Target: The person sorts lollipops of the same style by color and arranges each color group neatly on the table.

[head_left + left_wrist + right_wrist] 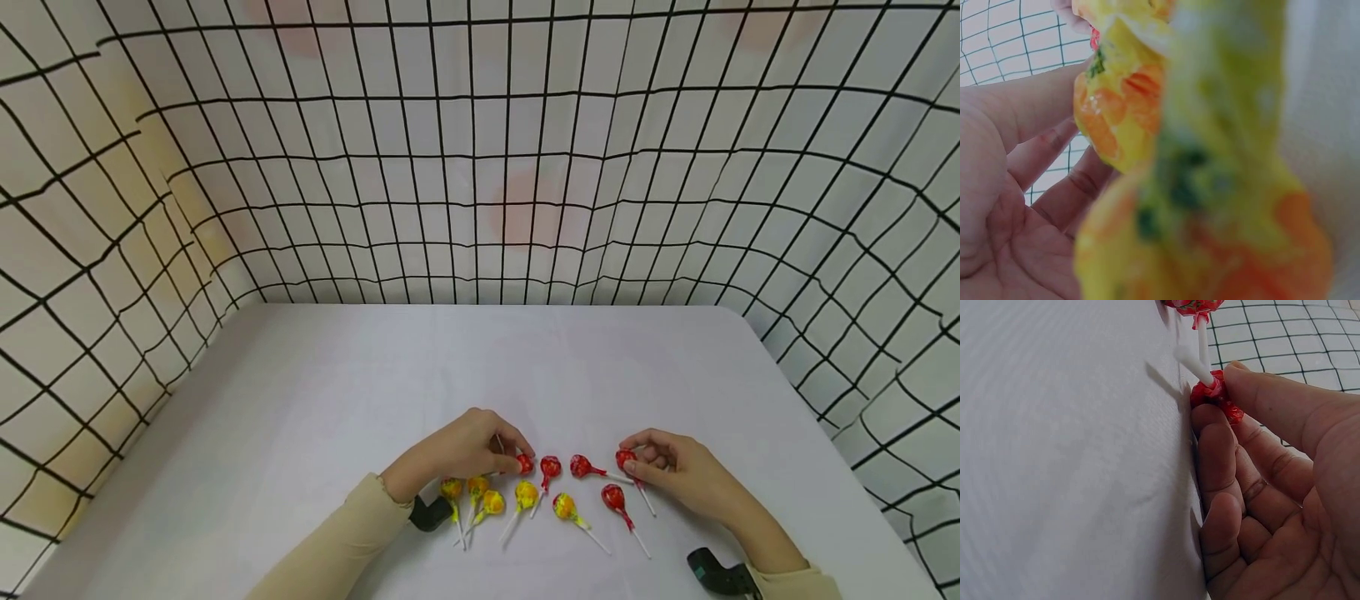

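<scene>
My left hand pinches a red-wrapped lollipop between thumb and fingertips, its stick pointing left. In the left wrist view, yellow lollipops fill the foreground and hide most of that grip. On the right, my right hand holds another red lollipop by its head; the white stick slants down toward me. The right wrist view shows thumb and forefinger on its red wrapper, low over the white cloth. Between the hands lie two red lollipops, one upright in line and one pointing right.
Nearer me lie a red lollipop and several yellow ones, including one by the left wrist and one at the middle. White cloth covers the table. A black wire grid over white sheeting encloses its back and sides.
</scene>
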`<state>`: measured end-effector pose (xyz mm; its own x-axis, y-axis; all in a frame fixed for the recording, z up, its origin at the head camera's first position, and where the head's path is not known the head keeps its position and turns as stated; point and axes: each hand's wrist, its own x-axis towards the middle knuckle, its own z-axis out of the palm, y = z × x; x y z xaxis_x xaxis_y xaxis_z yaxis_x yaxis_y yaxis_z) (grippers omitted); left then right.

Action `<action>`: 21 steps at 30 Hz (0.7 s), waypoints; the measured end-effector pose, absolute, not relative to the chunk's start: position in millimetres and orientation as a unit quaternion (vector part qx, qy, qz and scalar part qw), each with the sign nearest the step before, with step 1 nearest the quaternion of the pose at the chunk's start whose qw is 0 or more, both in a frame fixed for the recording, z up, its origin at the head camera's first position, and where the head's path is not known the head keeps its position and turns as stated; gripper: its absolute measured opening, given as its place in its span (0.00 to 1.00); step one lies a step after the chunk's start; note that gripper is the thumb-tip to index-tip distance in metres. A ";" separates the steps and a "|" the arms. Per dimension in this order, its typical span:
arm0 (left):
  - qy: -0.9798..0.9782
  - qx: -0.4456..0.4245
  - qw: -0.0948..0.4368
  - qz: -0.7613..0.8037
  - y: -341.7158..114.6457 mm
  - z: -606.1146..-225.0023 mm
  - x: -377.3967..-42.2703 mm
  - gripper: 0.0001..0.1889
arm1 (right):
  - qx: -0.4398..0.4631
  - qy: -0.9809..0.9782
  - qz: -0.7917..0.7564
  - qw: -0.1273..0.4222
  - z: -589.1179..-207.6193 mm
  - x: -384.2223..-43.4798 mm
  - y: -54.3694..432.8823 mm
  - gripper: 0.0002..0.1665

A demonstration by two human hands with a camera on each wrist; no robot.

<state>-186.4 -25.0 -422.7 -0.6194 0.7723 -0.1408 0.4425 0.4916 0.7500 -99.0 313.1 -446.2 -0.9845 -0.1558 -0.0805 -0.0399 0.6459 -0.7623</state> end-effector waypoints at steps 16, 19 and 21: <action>0.832 0.362 0.236 0.349 -25.5 -422.9 -187.1 0.08 | -0.053 0.908 -0.409 0.069 -443.3 -99.8 311.1 0.18; 0.832 0.360 0.239 0.347 -25.2 -423.6 -186.9 0.08 | -0.061 0.906 -0.412 0.070 -444.0 -99.3 312.1 0.17; 0.832 0.362 0.240 0.346 -25.0 -423.6 -187.0 0.08 | -0.062 0.905 -0.415 0.070 -444.1 -98.3 312.1 0.16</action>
<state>-187.0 -25.0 -423.6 -0.6233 0.7677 -0.1488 0.4359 0.4991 0.7489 -98.3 312.1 -444.1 -0.9824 -0.1705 -0.0761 -0.0536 0.6478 -0.7599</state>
